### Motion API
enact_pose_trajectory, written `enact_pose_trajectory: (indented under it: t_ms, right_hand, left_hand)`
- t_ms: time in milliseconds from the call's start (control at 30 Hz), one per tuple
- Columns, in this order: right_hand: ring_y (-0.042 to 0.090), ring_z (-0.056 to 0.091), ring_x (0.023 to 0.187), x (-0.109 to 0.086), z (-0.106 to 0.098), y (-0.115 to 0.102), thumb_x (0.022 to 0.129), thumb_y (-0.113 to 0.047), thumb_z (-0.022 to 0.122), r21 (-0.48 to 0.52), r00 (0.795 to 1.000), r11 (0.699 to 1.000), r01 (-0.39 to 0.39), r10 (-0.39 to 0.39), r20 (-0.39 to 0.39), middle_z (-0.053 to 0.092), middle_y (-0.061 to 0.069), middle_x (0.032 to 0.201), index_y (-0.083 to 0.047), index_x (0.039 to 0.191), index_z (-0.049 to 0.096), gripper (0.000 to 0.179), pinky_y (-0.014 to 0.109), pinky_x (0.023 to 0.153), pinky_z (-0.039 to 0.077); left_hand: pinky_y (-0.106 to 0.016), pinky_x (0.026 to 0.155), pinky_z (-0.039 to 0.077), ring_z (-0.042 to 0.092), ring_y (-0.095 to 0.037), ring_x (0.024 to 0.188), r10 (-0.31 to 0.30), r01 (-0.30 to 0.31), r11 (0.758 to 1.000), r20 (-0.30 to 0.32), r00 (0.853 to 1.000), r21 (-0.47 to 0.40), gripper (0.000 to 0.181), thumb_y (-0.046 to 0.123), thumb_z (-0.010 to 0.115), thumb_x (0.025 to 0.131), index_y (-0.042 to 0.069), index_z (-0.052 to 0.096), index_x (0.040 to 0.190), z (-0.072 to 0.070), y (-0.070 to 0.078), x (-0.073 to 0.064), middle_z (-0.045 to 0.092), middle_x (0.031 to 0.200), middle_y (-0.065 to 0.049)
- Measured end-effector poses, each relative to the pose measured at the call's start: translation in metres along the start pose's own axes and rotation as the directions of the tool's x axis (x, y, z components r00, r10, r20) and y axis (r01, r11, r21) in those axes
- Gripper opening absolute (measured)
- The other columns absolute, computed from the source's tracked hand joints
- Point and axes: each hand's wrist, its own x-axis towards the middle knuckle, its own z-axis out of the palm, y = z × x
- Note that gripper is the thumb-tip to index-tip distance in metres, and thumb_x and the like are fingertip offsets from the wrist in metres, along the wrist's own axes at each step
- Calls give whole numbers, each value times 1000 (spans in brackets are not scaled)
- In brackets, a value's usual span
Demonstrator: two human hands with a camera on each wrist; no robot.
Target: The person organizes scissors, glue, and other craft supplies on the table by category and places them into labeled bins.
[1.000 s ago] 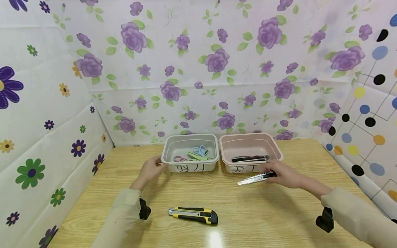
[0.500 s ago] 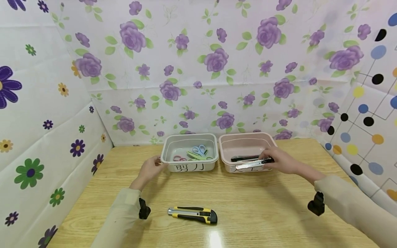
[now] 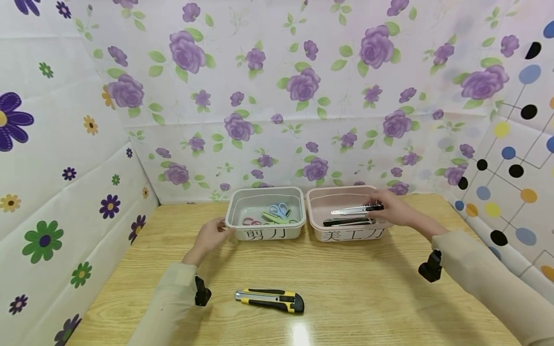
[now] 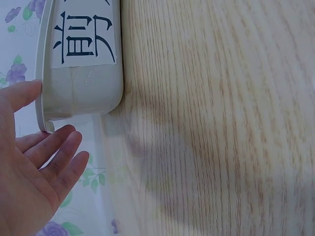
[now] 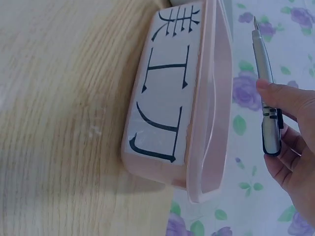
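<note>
My right hand point(image 3: 393, 209) pinches a silver and black utility knife point(image 3: 351, 210) above the pink bin point(image 5: 194, 167). In the right wrist view, this knife's slim metal body stands clear of the bin's rim, with thumb and fingers round its black-edged end. Inside the pink bin lies a dark utility knife point(image 3: 346, 221). My left hand point(image 3: 211, 239) holds the left front corner of the pale grey bin point(image 4: 83, 91), thumb on one side of the rim and fingertips on the other. Several scissors point(image 3: 279, 218) lie in the grey bin, with blue, green and pink handles.
A yellow and black utility knife point(image 3: 270, 300) lies on the wooden table point(image 3: 337, 298) in front of the bins. Both bins carry paper labels with large black characters. Flower-printed cloth point(image 3: 277, 144) hangs close behind them, and patterned cloth covers both sides.
My right hand has lifted the silver utility knife from in front of the pink bin, up and back over its opening. The left hand stays at the grey bin's corner.
</note>
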Motion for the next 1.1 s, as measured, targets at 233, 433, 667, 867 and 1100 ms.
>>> enact_pose_trajectory:
  t_ms: [233, 433, 667, 867, 1100]
  right_hand:
    - [15, 46, 72, 4, 4, 6, 77, -8, 71, -37, 999, 998, -42, 42, -3, 61, 5, 84, -2, 91, 65, 17, 28, 60, 38]
    - [16, 50, 72, 7, 11, 18, 77, -6, 71, -55, 1000, 998, -27, 27, -11, 62, 7, 84, -1, 93, 65, 18, 30, 60, 41]
    - [13, 53, 69, 13, 20, 25, 77, -5, 70, -67, 998, 996, -64, 63, -12, 64, 9, 84, 3, 94, 65, 19, 30, 60, 43]
    - [19, 55, 75, 15, 28, 26, 78, -8, 69, -99, 995, 990, -99, 99, -2, 59, 12, 90, 3, 97, 65, 22, 36, 65, 45]
    - [32, 55, 89, 16, 37, 30, 77, -6, 70, -97, 994, 990, -106, 106, -1, 59, 15, 91, 4, 92, 66, 19, 47, 80, 45]
  left_hand:
    - [-37, 73, 51, 61, -29, 90, 4, -4, 1000, -4, 1000, -3, 50, 21, 63, 84, -6, 50, 124, 0, 0, 0, 62, 108, -22]
    - [-36, 71, 51, 61, -27, 88, 6, -6, 1000, -6, 1000, -12, 49, 21, 63, 84, -6, 50, 124, 1, -1, 0, 62, 107, -21]
    - [-36, 73, 51, 60, -28, 89, 5, -5, 1000, -5, 1000, 1, 49, 21, 63, 84, -6, 50, 124, 0, 0, -1, 62, 108, -21]
    - [-37, 73, 51, 61, -28, 89, 2, -2, 1000, -9, 1000, 3, 49, 21, 63, 84, -6, 51, 123, -1, 2, -2, 62, 107, -22]
    - [-36, 72, 51, 61, -28, 88, 8, -8, 1000, -6, 1000, -5, 49, 20, 63, 84, -6, 51, 123, -1, 0, 0, 62, 107, -21]
